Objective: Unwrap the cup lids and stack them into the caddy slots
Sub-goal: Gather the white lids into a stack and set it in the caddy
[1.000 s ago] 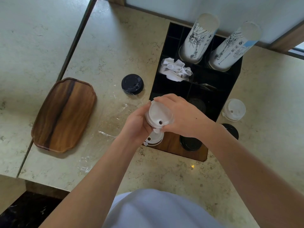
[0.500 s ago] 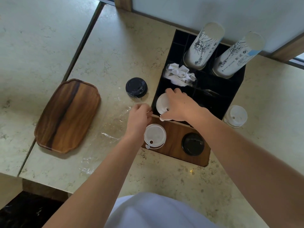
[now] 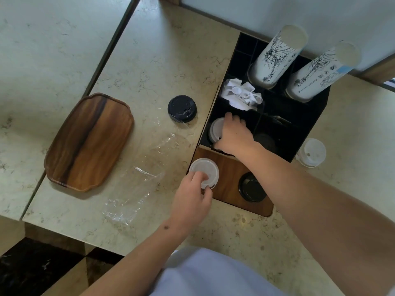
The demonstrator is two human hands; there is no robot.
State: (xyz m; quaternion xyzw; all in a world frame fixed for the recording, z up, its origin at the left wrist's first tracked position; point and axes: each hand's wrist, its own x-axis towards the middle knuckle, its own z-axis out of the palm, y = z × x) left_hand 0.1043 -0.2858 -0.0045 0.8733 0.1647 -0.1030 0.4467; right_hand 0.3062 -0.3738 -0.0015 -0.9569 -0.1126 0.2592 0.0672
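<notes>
The black caddy (image 3: 307, 122) with a wooden front ledge stands against the wall. My right hand (image 3: 234, 134) reaches into its front left slot, shut on a stack of white lids (image 3: 214, 129). My left hand (image 3: 192, 199) has its fingertips on a second white lid stack (image 3: 203, 169) standing on the wooden ledge; its fingers curl over the near rim. A black lid (image 3: 252, 188) sits in the ledge's right side. Another black lid (image 3: 181, 108) lies on the counter, left of the caddy. More white lids (image 3: 312, 152) lie right of the caddy.
Crumpled clear wrap (image 3: 136, 189) lies on the counter in front of the caddy's left side. A wooden tray (image 3: 89, 142) sits further left. Two tall printed cup stacks (image 3: 275, 58) (image 3: 320, 73) and crumpled white paper (image 3: 241, 96) fill the caddy's back slots.
My right hand has carried the white lid stack from in front of me down into the caddy's front left slot. My left hand let go of it and dropped onto the white lids on the ledge.
</notes>
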